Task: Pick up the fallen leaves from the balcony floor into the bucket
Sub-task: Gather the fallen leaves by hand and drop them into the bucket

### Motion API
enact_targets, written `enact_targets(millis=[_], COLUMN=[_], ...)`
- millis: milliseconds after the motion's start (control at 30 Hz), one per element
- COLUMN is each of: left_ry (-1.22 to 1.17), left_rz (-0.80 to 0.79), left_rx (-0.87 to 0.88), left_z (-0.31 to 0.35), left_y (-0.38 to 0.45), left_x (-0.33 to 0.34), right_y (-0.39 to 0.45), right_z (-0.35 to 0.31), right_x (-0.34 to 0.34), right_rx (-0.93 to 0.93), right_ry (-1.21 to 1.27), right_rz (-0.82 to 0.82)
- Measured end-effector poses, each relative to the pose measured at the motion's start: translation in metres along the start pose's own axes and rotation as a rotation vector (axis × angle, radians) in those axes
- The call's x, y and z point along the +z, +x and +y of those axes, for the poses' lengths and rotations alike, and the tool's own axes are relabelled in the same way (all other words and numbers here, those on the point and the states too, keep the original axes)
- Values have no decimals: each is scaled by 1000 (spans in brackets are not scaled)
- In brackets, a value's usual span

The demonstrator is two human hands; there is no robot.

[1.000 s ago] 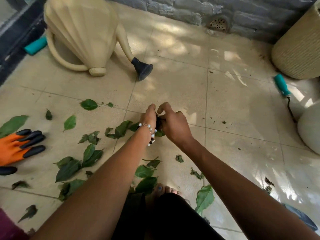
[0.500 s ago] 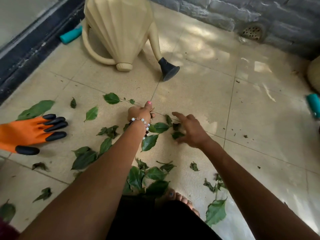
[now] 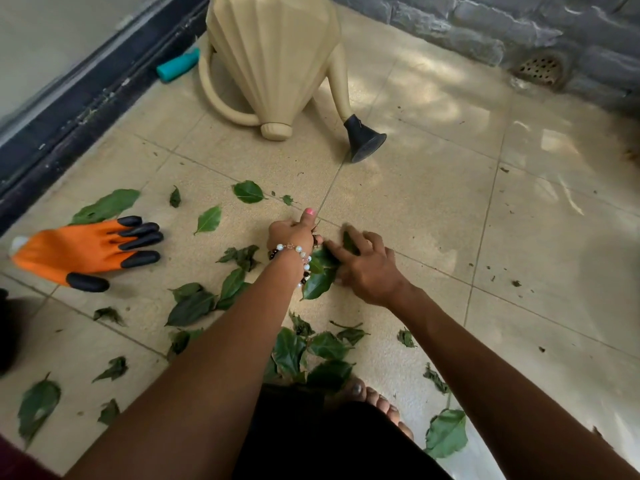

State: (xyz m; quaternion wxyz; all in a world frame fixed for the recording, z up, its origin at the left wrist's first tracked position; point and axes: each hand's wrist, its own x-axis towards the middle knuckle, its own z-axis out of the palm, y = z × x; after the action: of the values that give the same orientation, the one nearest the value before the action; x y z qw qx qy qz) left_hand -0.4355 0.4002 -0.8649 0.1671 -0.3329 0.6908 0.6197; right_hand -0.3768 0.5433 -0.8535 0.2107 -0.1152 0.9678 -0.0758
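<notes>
Nearest to me I am seeing bare toes (image 3: 372,398) peeking out at the bottom edge, with a cluster of dark green fallen leaves (image 3: 313,355) lying on the beige tiled balcony floor (image 3: 415,209) just beyond them. More leaves are lying scattered to the left and right. Further out, my right hand (image 3: 367,268) is pressing down on a leaf pile (image 3: 320,277), its fingers spread apart and only lightly bent. My left hand (image 3: 294,233), wearing a beaded bracelet (image 3: 294,252), is curling its fingers into a fist around gathered leaves, thumb sticking up. To the far left an orange gardening glove with black claw tips (image 3: 90,249) is lying flat. Farthest away, a cream ribbed plastic watering can (image 3: 273,60) is standing by the grey stone wall (image 3: 519,29). I am seeing no bucket in view.
</notes>
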Motion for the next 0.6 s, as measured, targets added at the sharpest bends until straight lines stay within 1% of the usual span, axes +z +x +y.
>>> enact_targets(millis=[100, 200, 267, 333, 367, 400, 433, 500, 533, 567, 600], left_ry=[-5, 3, -13, -27, -42, -66, -92, -75, -24, 34, 69], left_rz=[5, 1, -5, -8, -19, -39, -57, -72, -74, -86, -103], left_rx=[5, 11, 4, -1, 2, 3, 4, 2, -9, -28, -61], left_z=[0, 2, 3, 4, 5, 5, 5, 5, 5, 6, 8], left_y=[-1, -3, -4, -6, -8, -9, -10, -11, -12, -14, -17], left_x=[-2, -5, -7, -8, -8, -8, -7, -7, -6, -6, -4], right_y=[-7, -17, -20, -17, -16, -14, -14, -12, -12, -10, -8], right_z=[-2, 4, 9, 16, 18, 19, 17, 11, 6, 1, -5], right_x=[6, 17, 20, 21, 19, 14, 6, -14, -23, -32, -37], right_rx=[-74, -115, -153, -155, -132, -88, 4, 234, 296, 318, 312], right_ry=[-43, 2, -27, -32, 3, 113, 299, 824, 1077, 1253, 1346], right_rz=[54, 174, 244, 335, 387, 432, 470, 501, 524, 542, 543])
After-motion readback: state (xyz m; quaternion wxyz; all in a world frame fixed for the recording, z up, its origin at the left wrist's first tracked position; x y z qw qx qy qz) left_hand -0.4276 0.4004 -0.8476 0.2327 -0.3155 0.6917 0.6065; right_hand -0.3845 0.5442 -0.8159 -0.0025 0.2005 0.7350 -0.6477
